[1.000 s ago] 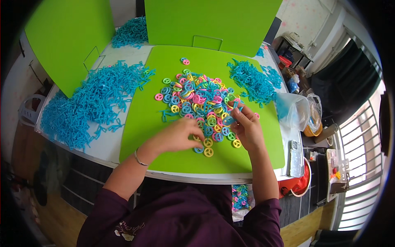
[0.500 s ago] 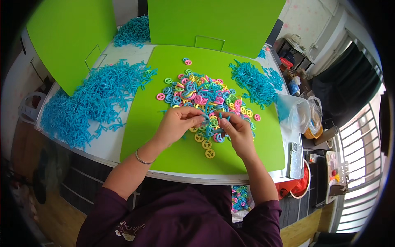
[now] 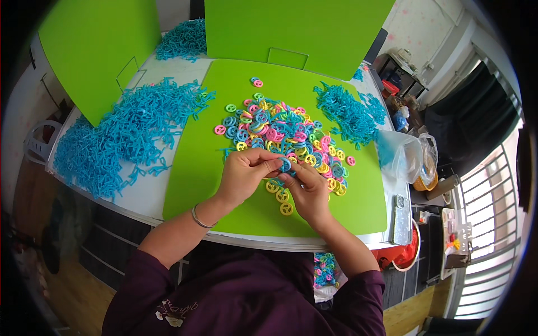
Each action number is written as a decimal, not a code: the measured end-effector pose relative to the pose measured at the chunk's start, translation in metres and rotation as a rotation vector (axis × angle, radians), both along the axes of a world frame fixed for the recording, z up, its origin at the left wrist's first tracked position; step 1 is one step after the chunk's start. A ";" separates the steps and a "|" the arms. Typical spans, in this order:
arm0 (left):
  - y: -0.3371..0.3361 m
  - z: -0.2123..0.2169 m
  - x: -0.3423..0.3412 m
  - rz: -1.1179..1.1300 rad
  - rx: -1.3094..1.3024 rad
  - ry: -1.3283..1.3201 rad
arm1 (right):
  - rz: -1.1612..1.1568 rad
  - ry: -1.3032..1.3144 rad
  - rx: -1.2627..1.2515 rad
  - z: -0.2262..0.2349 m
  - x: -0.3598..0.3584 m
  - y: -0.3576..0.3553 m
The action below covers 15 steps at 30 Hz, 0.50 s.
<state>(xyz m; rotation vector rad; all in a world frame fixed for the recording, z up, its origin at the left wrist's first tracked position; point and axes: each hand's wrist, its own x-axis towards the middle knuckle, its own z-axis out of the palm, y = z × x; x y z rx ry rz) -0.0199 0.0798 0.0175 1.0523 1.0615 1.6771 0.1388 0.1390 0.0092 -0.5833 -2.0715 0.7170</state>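
Between my two hands, just above the near side of a mixed pile, is a small blue plastic wheel. My left hand pinches its left edge between thumb and fingertips. From the other side my right hand closes its thumb and fingers at the wheel's right and lower edge; whether a second small part is in those fingers is hidden. Behind lies the pile of pink, yellow, green and blue wheels, with blue pieces mixed in. Several yellow wheels trail from the pile toward me on the green board.
A big heap of blue stick-like pieces covers the table's left, with smaller heaps at the far right and back left. Upright green panels stand behind. A phone and clear plastic bag sit at the right edge.
My right hand has moved left and slightly nearer me, meeting the left hand. The blue wheel is now between both hands' fingertips; my left hand has barely moved.
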 end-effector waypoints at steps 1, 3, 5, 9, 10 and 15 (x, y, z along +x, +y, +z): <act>0.000 -0.001 0.001 0.001 0.001 0.000 | -0.023 -0.008 0.027 0.002 -0.001 0.000; 0.001 -0.003 0.002 -0.015 0.009 -0.058 | -0.045 -0.003 0.096 0.005 -0.001 0.000; 0.001 -0.003 0.001 -0.009 0.006 -0.045 | -0.065 0.004 0.163 0.009 0.000 0.001; -0.003 -0.001 0.000 0.071 0.065 0.252 | -0.116 -0.085 0.211 0.014 0.001 -0.002; -0.002 -0.001 -0.001 0.069 0.066 0.253 | -0.118 -0.100 0.149 0.015 0.002 -0.002; 0.002 -0.001 -0.003 -0.100 0.038 0.083 | -0.037 -0.040 -0.039 0.014 0.007 0.008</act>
